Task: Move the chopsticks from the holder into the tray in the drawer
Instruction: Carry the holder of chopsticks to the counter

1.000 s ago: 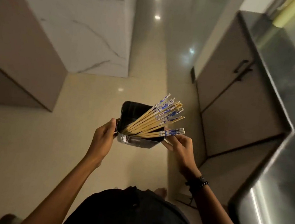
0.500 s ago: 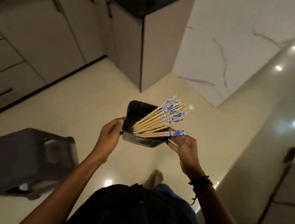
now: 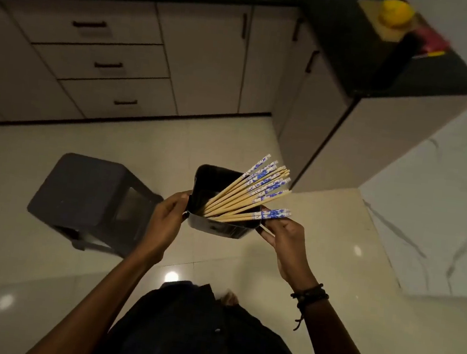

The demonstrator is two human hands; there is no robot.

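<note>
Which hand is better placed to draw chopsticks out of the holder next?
Probably right. The right hand holds the lowest of the blue-patterned wooden chopsticks, which lean towards it. The left hand grips the opposite side of the dark square holder, steadying it.

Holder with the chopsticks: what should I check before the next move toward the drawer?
1. Grip of the left hand on the holder, left wall: ok.
2. Grip of the right hand on its right side: ok.
3. All chopsticks seated in the holder, leaning right over the rim: ok.
4. One drawer open: not ok, all three drawers are shut.
5. Location of the tray: cannot tell, none in view.
6. Path ahead: not ok, the stool stands on the floor at left.
</note>
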